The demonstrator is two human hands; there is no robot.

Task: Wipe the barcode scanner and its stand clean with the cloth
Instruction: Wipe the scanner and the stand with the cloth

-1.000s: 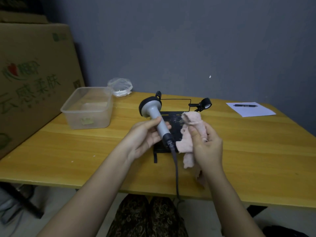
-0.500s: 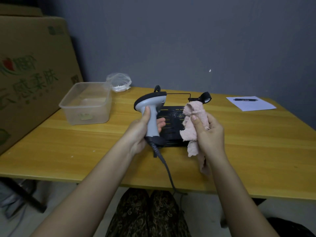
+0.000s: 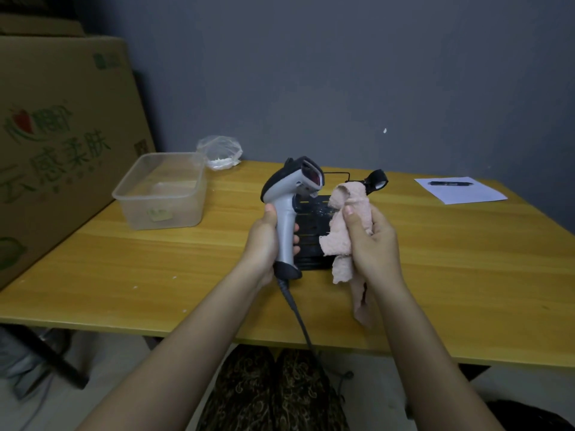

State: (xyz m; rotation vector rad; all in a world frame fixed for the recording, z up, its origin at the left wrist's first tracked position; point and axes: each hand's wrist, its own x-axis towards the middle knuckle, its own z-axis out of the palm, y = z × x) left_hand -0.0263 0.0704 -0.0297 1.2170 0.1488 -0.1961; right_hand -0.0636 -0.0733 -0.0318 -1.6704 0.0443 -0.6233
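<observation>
Head view first: we hold the grey handheld barcode scanner [image 3: 287, 209] upright above the wooden yellow table [image 3: 155, 269], our left hand [image 3: 264, 244] wrapped tight around its handle. Our right hand [image 3: 371, 241] clutches the crumpled pink cloth [image 3: 347, 225], just beside the scanner's head. Under both lies the flat black stand [image 3: 314, 241], and a dark cable [image 3: 297, 312] hangs over the table edge.

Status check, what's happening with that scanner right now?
Left hand grips scanner upright. Right hand holds cloth beside it, not touching. Stand on table beneath, unobstructed.
</observation>
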